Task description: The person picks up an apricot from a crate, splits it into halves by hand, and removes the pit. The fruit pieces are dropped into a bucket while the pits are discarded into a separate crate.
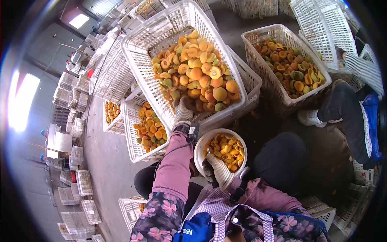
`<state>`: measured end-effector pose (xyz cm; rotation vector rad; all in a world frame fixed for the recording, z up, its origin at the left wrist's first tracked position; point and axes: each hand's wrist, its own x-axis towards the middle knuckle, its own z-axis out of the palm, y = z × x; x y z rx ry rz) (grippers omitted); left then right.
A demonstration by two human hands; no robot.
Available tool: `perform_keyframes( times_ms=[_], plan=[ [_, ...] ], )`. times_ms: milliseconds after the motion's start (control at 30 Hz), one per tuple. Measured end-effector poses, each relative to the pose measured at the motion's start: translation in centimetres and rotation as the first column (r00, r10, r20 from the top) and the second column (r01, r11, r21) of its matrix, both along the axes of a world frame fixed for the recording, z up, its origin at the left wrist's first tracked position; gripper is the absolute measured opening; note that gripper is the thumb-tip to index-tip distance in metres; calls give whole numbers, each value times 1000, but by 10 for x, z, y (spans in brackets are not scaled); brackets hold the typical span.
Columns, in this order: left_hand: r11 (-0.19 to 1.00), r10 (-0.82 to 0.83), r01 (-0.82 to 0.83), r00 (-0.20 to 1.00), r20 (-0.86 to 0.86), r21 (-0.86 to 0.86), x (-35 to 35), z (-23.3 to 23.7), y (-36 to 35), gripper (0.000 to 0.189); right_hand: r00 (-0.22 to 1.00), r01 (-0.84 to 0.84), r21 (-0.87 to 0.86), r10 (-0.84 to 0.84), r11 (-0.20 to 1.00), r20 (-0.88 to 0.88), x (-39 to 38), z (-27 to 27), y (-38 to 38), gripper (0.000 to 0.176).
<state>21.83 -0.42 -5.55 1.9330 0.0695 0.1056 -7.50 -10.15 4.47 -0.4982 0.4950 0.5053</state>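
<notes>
A large white plastic crate (139, 60) stands tilted towards me, holding a heap of orange-yellow peaches (195, 72), many cut in halves. My left hand (182, 109), in a pale knitted glove with dark fingers, reaches over its near side. Its fingers stretch apart against the fruit at the bottom of the heap, tips partly hidden. Below that crate, a round white bucket (198, 155) contains yellow fruit halves (226, 149). My right hand (217, 169), gloved as well, is closed over the bucket's near left rim around a thin, light-coloured tool, of which only the tip shows.
Another crate (278, 97) of peach halves stands at the right, near a seated person's leg (342, 109) and striped sleeve (365, 72). Left of my arm, a lower crate (133, 139) holds more fruit. Stacked crates (84, 183) line the floor at far left.
</notes>
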Motion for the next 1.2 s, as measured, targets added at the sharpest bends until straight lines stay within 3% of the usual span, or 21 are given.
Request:
perform_keyframes(
  times_ms=[33, 67, 100, 167, 200, 367, 433, 467, 600, 633, 667, 700, 767, 833, 867, 900, 933, 967, 1033, 1067, 1200],
  plan=[
    [793, -151, 17, 974, 170, 609, -1, -7, 7, 64, 1000, 8, -1, -8, 1000, 9, 0, 1, 1, 37],
    [707, -91, 46, 996, 26, 706, -14, 20, -2, 68, 1000, 0, -16, 0, 1000, -10, -1, 1, 2, 37],
    [712, -98, 45, 995, 35, 701, -20, 32, -7, 68, 1000, -11, -34, 10, 999, -30, -3, 1, 2, 37],
    [768, 73, 130, 955, -287, 627, -24, 45, -14, 72, 1000, -5, -16, 5, 1000, -18, -3, -7, 5, 35],
    [771, 60, 132, 959, -277, 623, -23, 45, -17, 72, 1000, 0, -21, -1, 1000, -27, -4, -8, 6, 34],
    [500, -125, 319, 947, -297, 805, -26, 41, -15, 81, 996, 59, -130, -67, 990, -65, 2, -2, 10, 36],
    [387, -182, 433, 901, -393, 814, -28, 47, -13, 72, 997, 52, -118, -57, 992, -46, 3, -8, 11, 33],
    [546, -304, 511, 859, -411, 664, -10, 15, 7, 62, 998, 48, -121, -53, 992, -45, 2, -7, 10, 33],
    [495, -359, 556, 831, -426, 667, -18, 17, 11, 46, 997, 53, -105, -59, 993, -50, 5, -12, 2, 28],
    [859, -511, 494, 802, -308, -137, -18, 8, 17, 40, 998, 39, -132, -45, 991, -38, 5, -19, 2, 27],
    [480, -514, 165, 849, -123, -862, -20, -3, 24, 34, 969, 249, -273, -239, 929, 69, 8, -33, 13, 29],
    [398, -565, 465, 803, 187, -791, -31, -8, 29, 25, 953, 302, -310, -287, 901, 96, 10, -27, 11, 32],
    [796, -392, 286, 915, -95, -533, -134, 88, -11, 28, 927, 337, -471, -201, 815, 317, 17, -52, 12, 33],
    [715, -414, 264, 906, -88, -648, -179, 94, -17, 26, 872, 407, -689, -29, 600, 489, 17, -47, 7, 39],
    [693, -519, 330, 846, -126, -641, -193, 101, -12, 26, 873, 394, -709, 3, 585, 488, 21, -45, 7, 38],
    [492, -440, 136, 891, -110, -860, -207, 90, -21, 30, 873, 383, -727, 34, 569, 486, 22, -43, 8, 38],
    [509, -390, 104, 913, -121, -855, -216, 89, -22, 32, 851, 337, -855, 262, 394, 455, 10, -41, -1, 37],
    [525, -340, 76, 932, -127, -848, -224, 92, -23, 34, 851, 329, -856, 267, 400, 452, 5, -28, -4, 37],
    [633, -263, 63, 955, -138, -771, -233, 100, -25, 34, 864, 264, -939, 378, 222, 332, 0, -13, -7, 46],
    [726, -193, 50, 972, -134, -686, -236, 101, -26, 34, 881, 203, -944, 372, 259, 291, 0, -10, -9, 49],
    [745, -148, 40, 983, -107, -665, -234, 86, -26, 34, 906, 188, -935, 314, 301, 283, -1, -24, -4, 47]
  ],
)
